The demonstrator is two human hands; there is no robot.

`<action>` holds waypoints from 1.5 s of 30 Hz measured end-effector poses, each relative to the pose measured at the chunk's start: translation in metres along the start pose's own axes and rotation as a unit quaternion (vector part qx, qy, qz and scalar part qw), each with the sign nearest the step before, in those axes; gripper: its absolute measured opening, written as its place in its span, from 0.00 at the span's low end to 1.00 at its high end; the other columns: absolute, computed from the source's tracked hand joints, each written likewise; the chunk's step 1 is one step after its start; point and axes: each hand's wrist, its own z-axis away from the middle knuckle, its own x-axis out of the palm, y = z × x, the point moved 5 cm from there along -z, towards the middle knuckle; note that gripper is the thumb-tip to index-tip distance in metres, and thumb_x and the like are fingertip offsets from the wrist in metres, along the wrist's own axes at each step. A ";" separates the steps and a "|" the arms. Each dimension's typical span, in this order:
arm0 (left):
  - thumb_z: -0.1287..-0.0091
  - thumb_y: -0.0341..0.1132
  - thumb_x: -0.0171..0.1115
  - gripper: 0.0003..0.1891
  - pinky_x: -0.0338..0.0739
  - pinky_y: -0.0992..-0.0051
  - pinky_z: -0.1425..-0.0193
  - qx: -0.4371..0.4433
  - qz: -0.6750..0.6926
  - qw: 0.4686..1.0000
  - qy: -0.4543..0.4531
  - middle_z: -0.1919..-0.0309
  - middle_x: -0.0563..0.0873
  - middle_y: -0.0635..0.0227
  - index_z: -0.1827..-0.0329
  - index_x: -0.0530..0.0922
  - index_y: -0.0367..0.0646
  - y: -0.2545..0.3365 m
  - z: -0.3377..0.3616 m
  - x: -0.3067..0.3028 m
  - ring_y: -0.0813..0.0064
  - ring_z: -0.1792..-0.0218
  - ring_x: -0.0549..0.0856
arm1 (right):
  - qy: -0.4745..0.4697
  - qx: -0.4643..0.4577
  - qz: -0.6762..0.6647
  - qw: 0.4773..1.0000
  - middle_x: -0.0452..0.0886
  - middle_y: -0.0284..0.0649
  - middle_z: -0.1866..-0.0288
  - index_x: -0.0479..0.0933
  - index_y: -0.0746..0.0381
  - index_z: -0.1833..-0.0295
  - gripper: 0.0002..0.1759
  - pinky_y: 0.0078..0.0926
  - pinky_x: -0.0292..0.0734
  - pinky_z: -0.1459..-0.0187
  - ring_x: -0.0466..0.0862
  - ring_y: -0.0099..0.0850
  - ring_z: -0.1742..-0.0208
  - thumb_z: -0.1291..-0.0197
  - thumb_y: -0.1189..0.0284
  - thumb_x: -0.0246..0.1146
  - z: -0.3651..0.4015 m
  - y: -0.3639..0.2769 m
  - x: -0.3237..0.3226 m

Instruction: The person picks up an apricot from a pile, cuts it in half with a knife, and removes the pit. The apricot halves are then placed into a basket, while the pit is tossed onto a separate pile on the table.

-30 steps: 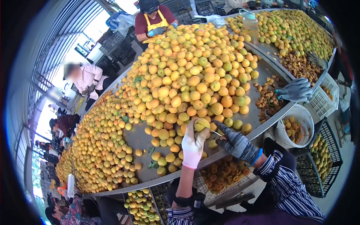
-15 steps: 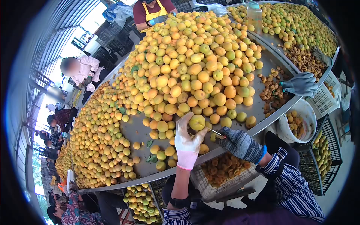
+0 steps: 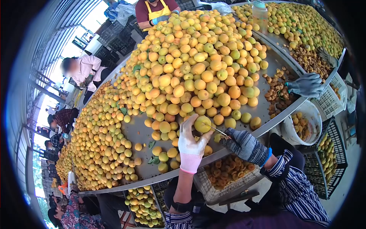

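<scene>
My left hand, in a white and pink glove, holds a yellow apricot up over the near edge of the metal table. My right hand, in a dark grey glove, grips a thin knife whose blade tip touches the apricot's right side. A large heap of apricots lies on the table just beyond both hands.
A crate of halved apricots sits under the table edge below my hands. A white bucket and black crates stand at right. Another person's grey-gloved hand rests by a pile of pits. Other workers sit along the left and far side.
My hands stay close together on the apricot; the knife has shifted slightly against the fruit. The view has tilted a little since one second ago.
</scene>
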 end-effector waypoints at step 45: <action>0.33 0.38 0.59 0.19 0.74 0.80 0.69 -0.248 0.339 0.901 -0.113 0.64 0.78 0.65 0.47 0.70 0.33 0.014 0.016 0.050 0.80 0.69 0.79 | 0.083 0.293 -0.478 0.824 0.65 0.26 0.85 0.72 0.57 0.60 0.15 0.15 0.57 0.88 0.64 0.17 0.89 0.35 0.56 0.57 -0.006 0.038 -0.011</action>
